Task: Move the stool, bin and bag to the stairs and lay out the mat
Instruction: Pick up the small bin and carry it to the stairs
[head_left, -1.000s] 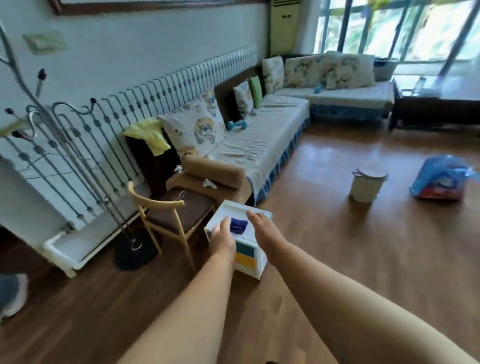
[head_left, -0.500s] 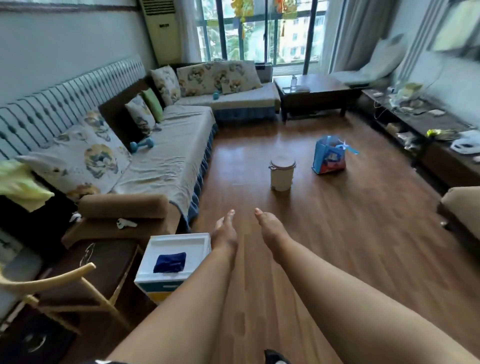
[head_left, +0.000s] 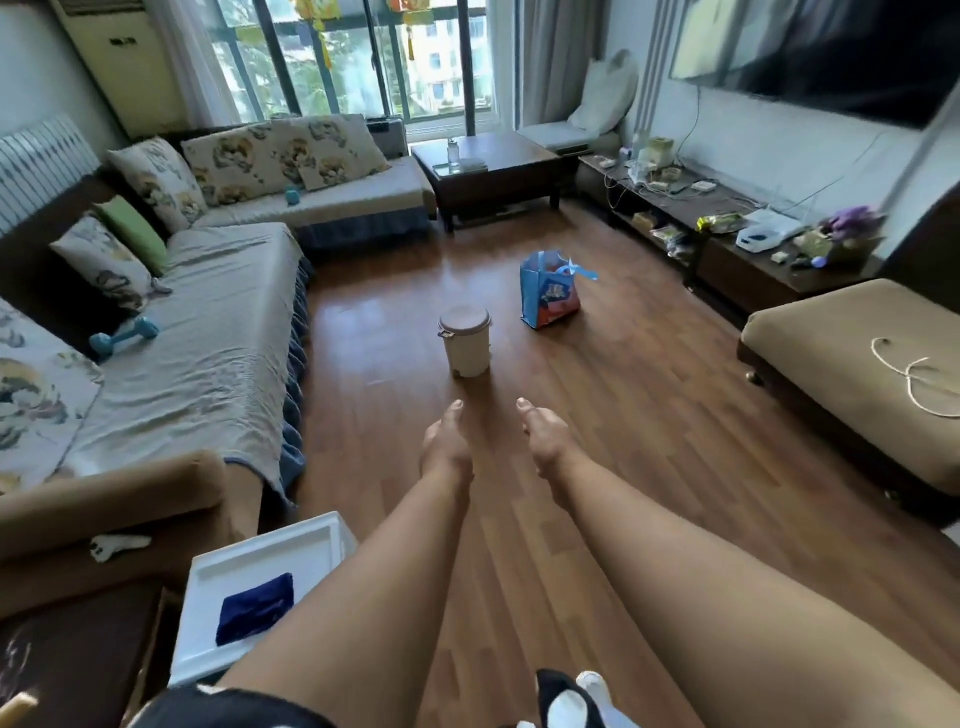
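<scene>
A small cream bin (head_left: 465, 340) with a lid stands on the wooden floor at the centre. Behind it to the right sits a blue bag (head_left: 549, 296) with a light-blue handle. A white box stool (head_left: 260, 592) with a dark blue cloth on its top stands at the lower left, beside my left arm. My left hand (head_left: 445, 444) and my right hand (head_left: 545, 436) are stretched out side by side above the floor, short of the bin. Both hold nothing, fingers loosely curled with thumbs out. No mat is in view.
A long grey sofa (head_left: 208, 332) with cushions and a blue dumbbell (head_left: 123, 336) runs along the left. A dark coffee table (head_left: 488, 176) stands by the window. A low TV cabinet (head_left: 727, 239) and a brown ottoman (head_left: 852, 374) line the right.
My hands have let go of the white stool and now reach out over the floor. My view has swung right, from the stool and wooden chair to the room's middle.
</scene>
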